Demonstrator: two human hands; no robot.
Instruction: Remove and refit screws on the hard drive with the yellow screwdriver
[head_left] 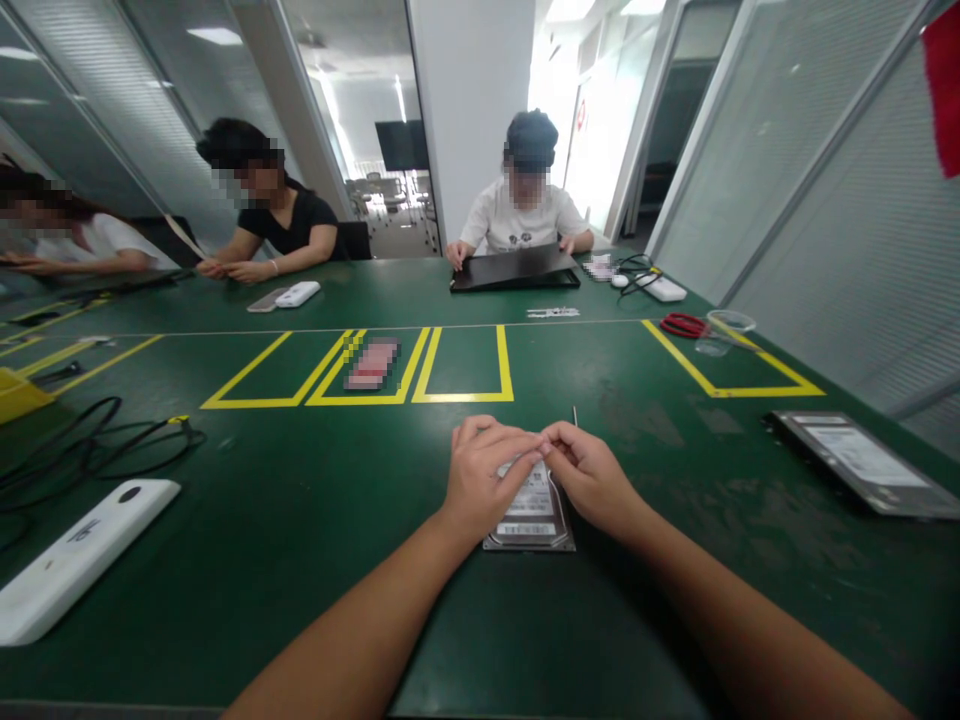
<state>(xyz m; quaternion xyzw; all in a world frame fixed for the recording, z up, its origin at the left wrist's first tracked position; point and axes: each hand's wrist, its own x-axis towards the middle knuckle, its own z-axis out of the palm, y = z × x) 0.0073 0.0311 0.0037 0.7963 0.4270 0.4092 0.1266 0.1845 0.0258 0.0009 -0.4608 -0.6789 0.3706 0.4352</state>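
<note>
A hard drive [529, 515] lies flat on the green table with its printed label up, partly covered by my hands. My left hand [484, 475] arches over its left and upper part, thumb and fingertips brought together. My right hand [589, 470] is at the drive's right edge, fingers curled and pinched, its fingertips meeting those of the left. Whatever lies between the fingertips is too small or hidden to make out. A thin metal rod [575, 416] sticks out beyond my right hand; its other end is hidden, and I cannot tell if it is gripped.
Yellow tape outlines [463, 398] mark the table. A laptop-like metal part [862, 465] lies right, near red-handled scissors [684, 325] and a clear plastic cup [716, 340]. Left are a white power bank [86, 560] and black cables [97, 440]. Across, a person holds a black panel [517, 268].
</note>
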